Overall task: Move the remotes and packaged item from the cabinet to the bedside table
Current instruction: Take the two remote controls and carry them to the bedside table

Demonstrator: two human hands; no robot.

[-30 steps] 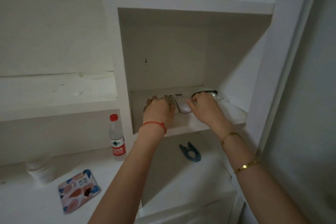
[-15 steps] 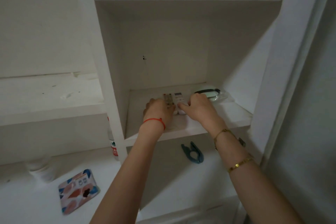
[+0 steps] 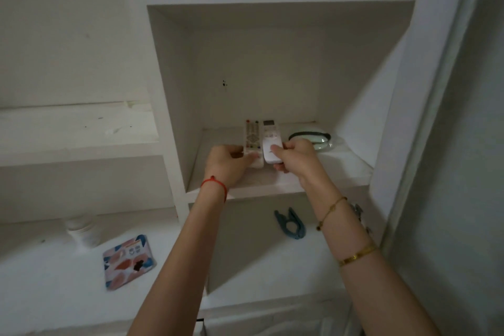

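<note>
Both hands are reaching into the open white cabinet (image 3: pixel 275 185) compartment, each one closing on a remote. The left hand (image 3: pixel 226 162) is curling its fingers around the near end of the TV remote (image 3: pixel 252 142), thumb lying across the lower buttons, so the remote is sticking out beyond the fingertips toward the back wall. The right hand (image 3: pixel 296 157) is pinching the air-conditioner remote (image 3: pixel 270 142) just beside it, thumb pressing on the plain white lower face and the other fingers wrapping underneath; its near end is appearing slightly raised off the shelf, though that is hard to judge. The two remotes are lying side by side, touching or nearly so, between the two sets of fingers. Just past the right knuckles, toward the rear right corner, the packaged item (image 3: pixel 313 139) is sitting in clear wrapping with a dark band showing through, apart from either hand. Below the wrists, a blue clip (image 3: pixel 289 225) is resting on the lower surface, and a patterned pack (image 3: pixel 128 260) is lying near the left forearm
</note>
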